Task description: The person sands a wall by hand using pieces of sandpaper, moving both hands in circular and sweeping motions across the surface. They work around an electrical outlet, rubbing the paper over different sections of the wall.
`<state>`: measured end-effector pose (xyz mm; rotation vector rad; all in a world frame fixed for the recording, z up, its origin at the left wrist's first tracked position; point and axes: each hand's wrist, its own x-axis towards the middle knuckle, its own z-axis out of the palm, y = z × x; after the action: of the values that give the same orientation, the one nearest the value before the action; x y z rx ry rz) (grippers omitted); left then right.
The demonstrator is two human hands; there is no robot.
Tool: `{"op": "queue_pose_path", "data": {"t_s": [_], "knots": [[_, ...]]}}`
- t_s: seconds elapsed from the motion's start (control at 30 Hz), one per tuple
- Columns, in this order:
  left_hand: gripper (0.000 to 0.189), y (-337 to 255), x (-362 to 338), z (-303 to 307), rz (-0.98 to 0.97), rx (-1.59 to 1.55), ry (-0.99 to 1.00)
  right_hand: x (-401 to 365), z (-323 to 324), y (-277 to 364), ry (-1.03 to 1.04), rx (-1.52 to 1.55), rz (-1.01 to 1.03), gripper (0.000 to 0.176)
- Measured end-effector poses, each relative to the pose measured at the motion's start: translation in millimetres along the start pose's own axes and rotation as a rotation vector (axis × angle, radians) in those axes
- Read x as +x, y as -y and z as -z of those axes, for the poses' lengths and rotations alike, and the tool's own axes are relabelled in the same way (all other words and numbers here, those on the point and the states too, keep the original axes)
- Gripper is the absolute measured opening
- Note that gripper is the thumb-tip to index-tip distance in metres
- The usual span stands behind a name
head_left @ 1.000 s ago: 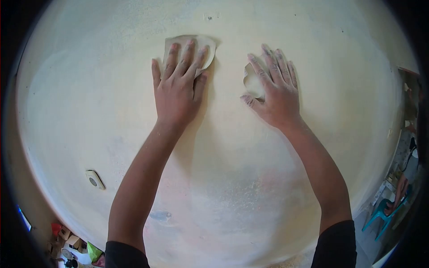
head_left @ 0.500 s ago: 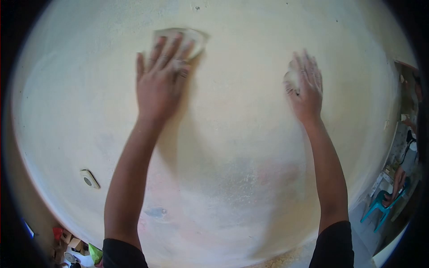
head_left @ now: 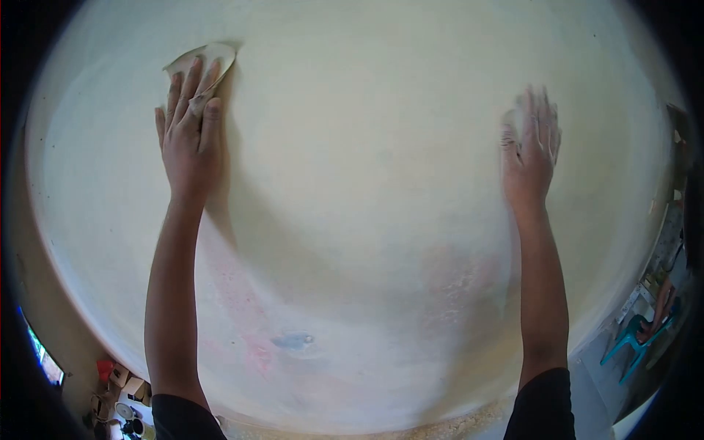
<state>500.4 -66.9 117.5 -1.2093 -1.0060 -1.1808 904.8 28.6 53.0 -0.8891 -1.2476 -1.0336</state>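
A pale, thin sheet [head_left: 220, 56] lies against the wall at the upper left, its edge curling up. My left hand [head_left: 192, 136] presses on it with fingers spread, and part of the sheet folds between the fingers near the thumb. On the right, my right hand [head_left: 532, 150] rests on the pale wall [head_left: 367, 161], fingers extended and dusted white. Something pale shows between its thumb and forefinger, too blurred to name.
Low on the wall are a bluish patch [head_left: 293, 341] and pinkish stains. At the lower left stand a lit screen [head_left: 44, 352] and boxes [head_left: 134, 387]. A teal chair [head_left: 629, 339] is at the right, with part of a person beside it.
My left hand and the sheet have moved left across the wall. My right hand has shifted to the right. The view has turned slightly, and the wall switch no longer shows.
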Motion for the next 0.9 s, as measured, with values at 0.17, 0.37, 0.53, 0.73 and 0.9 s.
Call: {"op": "queue_pose_path", "data": {"t_s": [0.17, 0.37, 0.53, 0.73, 0.9], "knots": [[0.044, 60, -1, 10, 0.031, 0.035, 0.03, -35, 3, 91, 0.12, 0.049, 0.076, 0.078], [0.043, 73, 0, 10, 0.106, 0.041, 0.011, 37, -19, 89, 0.032, 0.024, 0.059, 0.077], [0.042, 34, 0, 16, 0.136, 0.042, -0.008, 23, 3, 100, 0.131, 0.025, 0.126, 0.079], [0.043, 95, 0, 0, 0.127, 0.058, 0.045, 151, -73, 163, -0.005, 0.109, 0.249, 0.072], [0.046, 75, 3, 11, 0.146, 0.087, 0.067, 179, -76, 129, -0.171, 0.009, -0.099, 0.071]]}}
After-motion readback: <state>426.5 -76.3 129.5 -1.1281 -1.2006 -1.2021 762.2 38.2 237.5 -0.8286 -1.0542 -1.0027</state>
